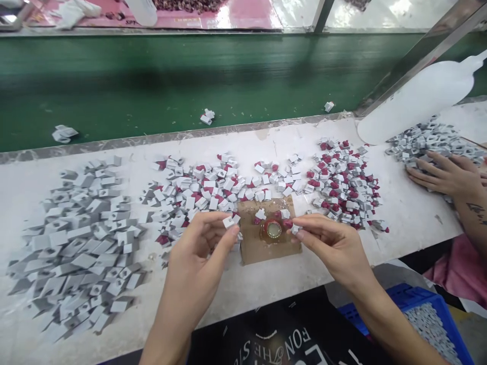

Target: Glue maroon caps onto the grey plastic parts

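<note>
My left hand (203, 253) pinches a small light-grey plastic block (230, 221) between thumb and fingertips. In my right hand (335, 243), thumb and forefinger close on a small grey piece with a dark-red end (292, 226). Between the two hands a bottle cap (273, 229) lies on a wet piece of brown cardboard (253, 251); its red rim shows. Near the cap rest a few more grey-and-red pieces (260, 215). Behind my left hand spreads a pile of grey-and-red pieces (207, 185), and a similar pile (338, 182) lies beyond my right hand.
Plain grey blocks (87, 243) are heaped at the left. A green conveyor belt (152, 86) runs behind the table, carrying a few pieces. At the right stand a white squeeze bottle (414, 101) and another person's hand (445, 175) on grey parts. A blue crate (449, 324) sits below.
</note>
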The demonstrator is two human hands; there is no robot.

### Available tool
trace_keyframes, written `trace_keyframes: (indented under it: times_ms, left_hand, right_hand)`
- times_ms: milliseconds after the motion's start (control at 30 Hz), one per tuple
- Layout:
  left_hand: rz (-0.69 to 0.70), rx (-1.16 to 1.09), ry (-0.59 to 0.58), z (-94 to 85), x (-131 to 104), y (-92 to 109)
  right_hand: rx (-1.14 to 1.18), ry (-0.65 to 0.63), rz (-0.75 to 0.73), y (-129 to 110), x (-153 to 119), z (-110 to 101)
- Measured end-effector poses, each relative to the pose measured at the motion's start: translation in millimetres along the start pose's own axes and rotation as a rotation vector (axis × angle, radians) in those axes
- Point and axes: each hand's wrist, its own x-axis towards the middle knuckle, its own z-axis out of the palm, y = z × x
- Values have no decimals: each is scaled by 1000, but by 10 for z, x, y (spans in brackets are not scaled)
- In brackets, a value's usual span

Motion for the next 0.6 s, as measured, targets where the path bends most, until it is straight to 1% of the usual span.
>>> trace_keyframes:
  times_ms: [67,167,300,433,600]
  left_hand:
    - [-23,-12,-29,24,-19,-29]
    - [-25,-23,-57,50,-45,-50]
    - [10,-3,-84,65,-83,-14]
    - [20,22,-78,80,-119,36]
    - [27,-1,-77,101,-123,21]
  right_hand:
    - [-35,6,-17,-21,-37,45]
    - [-154,-1,-86,-49,-83,101]
    - [-318,-38,-234,-60,-123,161]
    - [-420,-64,-365,-56,-138,176]
    - [-426,-81,-386,-54,-126,162]
